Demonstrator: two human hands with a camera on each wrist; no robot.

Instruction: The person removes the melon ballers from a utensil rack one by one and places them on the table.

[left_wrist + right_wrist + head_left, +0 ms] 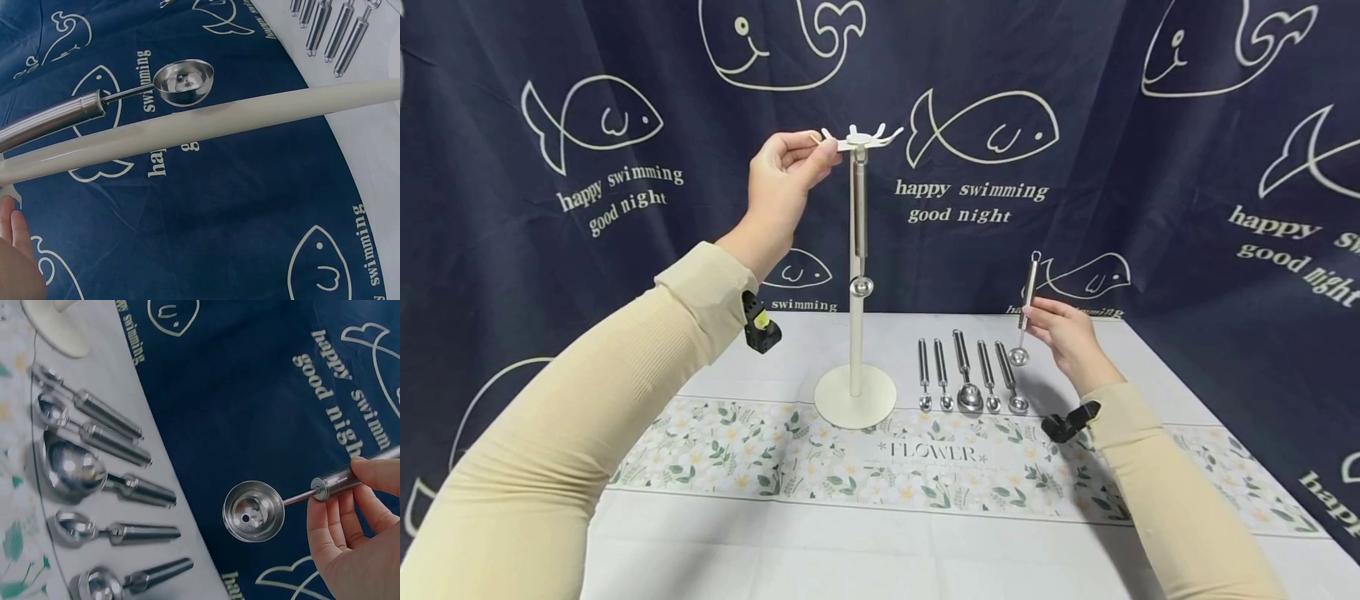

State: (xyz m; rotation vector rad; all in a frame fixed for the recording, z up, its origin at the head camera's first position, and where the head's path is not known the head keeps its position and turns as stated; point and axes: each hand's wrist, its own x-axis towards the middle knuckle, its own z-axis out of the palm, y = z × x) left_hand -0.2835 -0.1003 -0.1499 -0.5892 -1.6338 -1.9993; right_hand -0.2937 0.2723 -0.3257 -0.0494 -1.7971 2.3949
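My left hand [778, 187] is raised to the top of a cream utensil stand [856, 342], pinching one of its hook arms between thumb and fingers. From another hook hangs a metal melon baller [861, 212], bowl down beside the pole; its hollow round bowl [184, 82] shows in the left wrist view. Off to the right, my right hand [1067, 333] grips a second melon baller [1030, 287] by its handle, hanging loop up. That one's round bowl [253, 511] has a small hole in it and is held above the table.
Between the stand and my right hand, several metal scoops lie in a row, handles pointing away, with a larger scoop [970, 397] in the middle. A floral runner [737, 458] crosses the white table [760, 542]. Behind hangs a dark blue printed curtain [700, 50].
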